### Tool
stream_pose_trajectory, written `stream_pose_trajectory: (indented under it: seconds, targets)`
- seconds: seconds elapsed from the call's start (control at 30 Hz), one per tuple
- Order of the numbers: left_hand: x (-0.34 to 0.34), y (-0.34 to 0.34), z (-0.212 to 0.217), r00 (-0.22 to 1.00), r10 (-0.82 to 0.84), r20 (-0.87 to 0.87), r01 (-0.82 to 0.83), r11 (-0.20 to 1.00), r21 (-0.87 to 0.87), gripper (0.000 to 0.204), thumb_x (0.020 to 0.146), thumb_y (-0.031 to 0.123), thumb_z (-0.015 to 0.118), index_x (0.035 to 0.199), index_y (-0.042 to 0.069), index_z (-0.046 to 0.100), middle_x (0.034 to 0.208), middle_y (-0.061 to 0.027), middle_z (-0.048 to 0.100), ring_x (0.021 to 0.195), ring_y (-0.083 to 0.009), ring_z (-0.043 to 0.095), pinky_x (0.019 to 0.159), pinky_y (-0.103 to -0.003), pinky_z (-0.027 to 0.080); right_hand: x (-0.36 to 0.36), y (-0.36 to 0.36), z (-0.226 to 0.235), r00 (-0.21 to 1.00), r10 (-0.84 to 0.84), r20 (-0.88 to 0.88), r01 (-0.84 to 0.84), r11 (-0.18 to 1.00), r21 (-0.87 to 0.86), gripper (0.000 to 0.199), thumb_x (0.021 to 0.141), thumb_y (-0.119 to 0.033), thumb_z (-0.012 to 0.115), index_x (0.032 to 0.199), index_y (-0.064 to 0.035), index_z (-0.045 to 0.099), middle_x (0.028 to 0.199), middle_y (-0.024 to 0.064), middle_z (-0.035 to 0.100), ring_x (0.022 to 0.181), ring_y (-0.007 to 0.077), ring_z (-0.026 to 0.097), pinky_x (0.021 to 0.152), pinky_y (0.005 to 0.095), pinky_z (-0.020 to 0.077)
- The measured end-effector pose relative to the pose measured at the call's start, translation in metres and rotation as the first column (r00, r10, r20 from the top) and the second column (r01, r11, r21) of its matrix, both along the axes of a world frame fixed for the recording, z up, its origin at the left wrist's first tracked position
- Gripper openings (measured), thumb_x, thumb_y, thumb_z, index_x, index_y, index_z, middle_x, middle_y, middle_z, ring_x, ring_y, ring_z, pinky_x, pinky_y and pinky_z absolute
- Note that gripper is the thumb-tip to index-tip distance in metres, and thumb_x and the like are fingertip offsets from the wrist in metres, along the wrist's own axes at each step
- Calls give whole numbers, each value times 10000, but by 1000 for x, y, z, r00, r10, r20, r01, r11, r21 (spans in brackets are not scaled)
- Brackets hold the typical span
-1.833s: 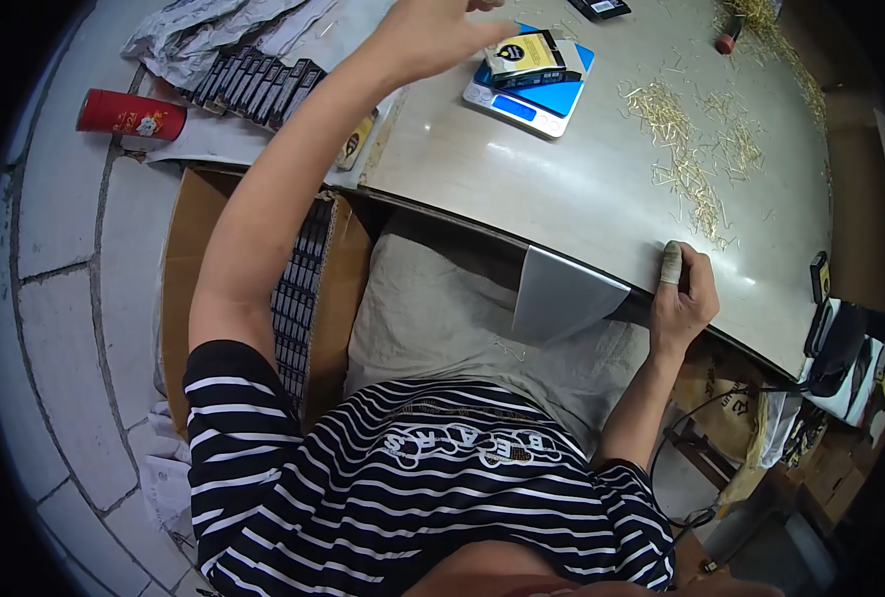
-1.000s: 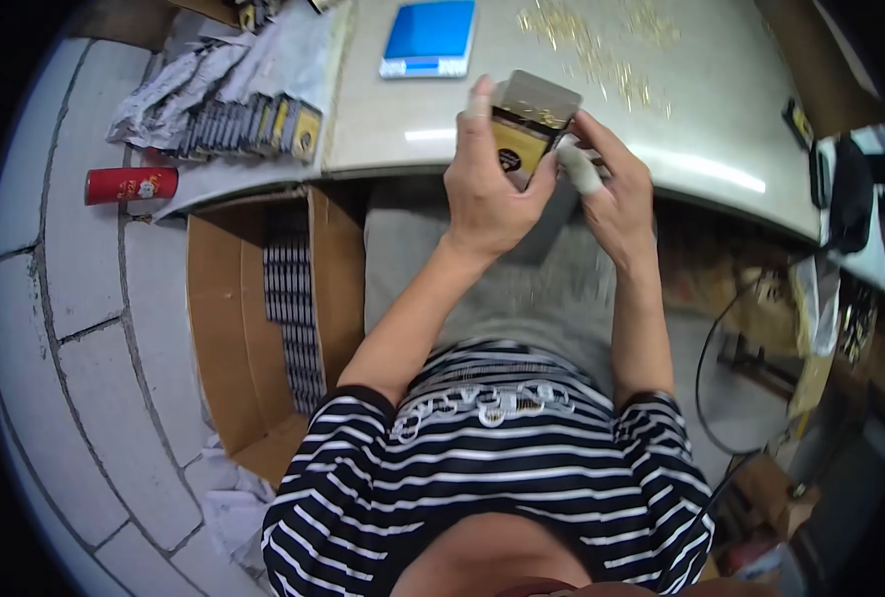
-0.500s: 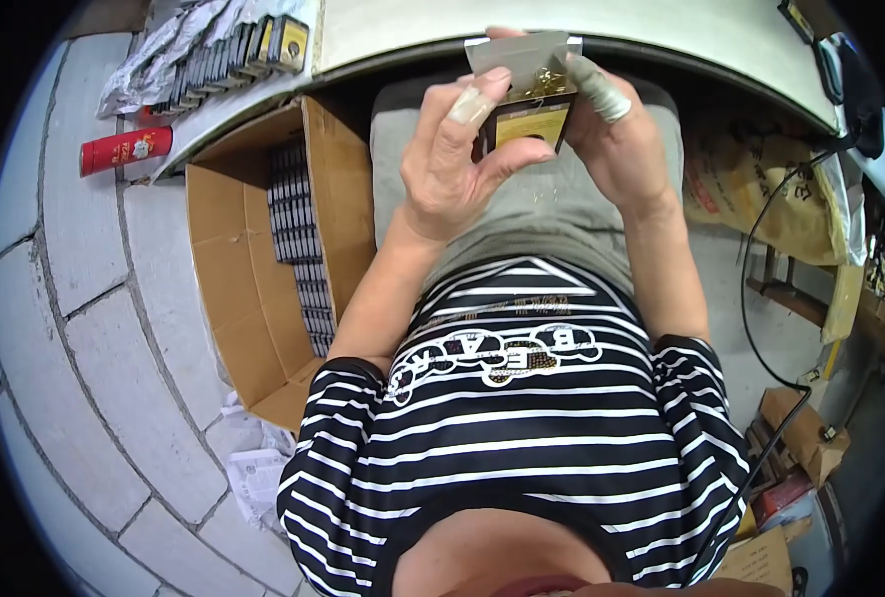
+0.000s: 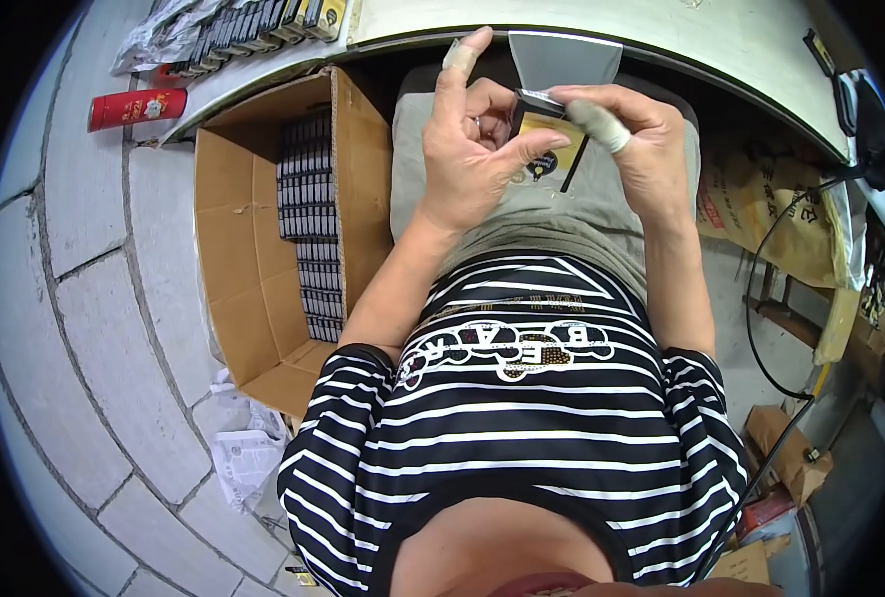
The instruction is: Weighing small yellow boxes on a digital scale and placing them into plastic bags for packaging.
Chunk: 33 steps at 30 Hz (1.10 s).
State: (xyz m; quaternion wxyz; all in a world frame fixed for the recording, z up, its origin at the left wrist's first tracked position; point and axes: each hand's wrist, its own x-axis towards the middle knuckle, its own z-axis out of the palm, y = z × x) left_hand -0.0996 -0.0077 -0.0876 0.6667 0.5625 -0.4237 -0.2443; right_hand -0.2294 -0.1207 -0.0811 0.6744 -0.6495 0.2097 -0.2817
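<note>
Over my lap I hold a small black box (image 4: 539,142) with a yellow front panel. My left hand (image 4: 462,159) grips its left side, thumb across the front, while the index finger, wrapped in tape, points up and away. My right hand (image 4: 652,149) holds the upper right corner, its taped thumb pressed near the top edge. The top of the box looks folded over, and its contents are hidden. Just behind it, a smooth grey panel (image 4: 565,62) slopes down from the edge of the white table (image 4: 652,25).
An open cardboard carton (image 4: 363,169) on my left contains rows of small dark boxes (image 4: 308,219). More boxes (image 4: 263,35) stand lined up at the table's left end, near a red cylinder (image 4: 138,109). A black cable (image 4: 751,308) hangs at right beside a tan sack (image 4: 761,204).
The box top, open before with golden bits showing, is now folded over. My left index finger has lifted away from it. The view has shifted a little, uncovering more of the grey panel.
</note>
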Motion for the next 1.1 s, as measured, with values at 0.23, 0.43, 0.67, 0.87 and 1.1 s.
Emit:
stream_pose_trajectory:
  seconds: [0.23,0.43,0.67,0.87,1.1]
  targets:
    - [6,-2,-7,970,-31,239,3,993,115,976,691,7,817,1454,28,208,792,-22,608,601,-9,509,496,-123,373,-1,-15,-8,998,6,-64,0,996,84,163,834,-53,681,991,-11,700,927,71,706,825,122,658,739,235,531]
    - [1,-10,-11,982,-71,177,48,991,127,972,672,39,836,1446,17,249,767,-14,617,614,-8,523,498,-121,365,-13,-35,-10,988,81,-130,-68,993,100,153,821,-97,705,952,-19,709,866,50,703,789,109,656,708,234,532]
    - [4,-11,3,999,-28,-27,31,991,128,787,725,-53,764,1394,-4,354,731,-22,599,653,-52,570,555,-165,450,-6,-21,-7,988,156,-15,-156,987,-22,316,837,-235,684,1031,13,698,1082,158,679,1015,230,647,915,322,489]
    - [-3,-39,3,974,87,211,-41,977,-210,264,762,5,751,1017,11,683,759,-50,646,670,-86,598,577,-224,479,-3,-11,8,994,-90,54,95,990,-102,213,901,-110,599,1023,45,679,1113,136,664,1039,199,614,939,296,451]
    - [171,-63,44,292,109,950,-589,803,88,229,762,302,708,823,84,673,834,-118,632,894,-300,607,715,-443,483,-6,-45,-7,968,-245,-52,230,951,-207,248,941,-89,567,1142,43,628,1075,107,671,1011,175,629,915,288,467]
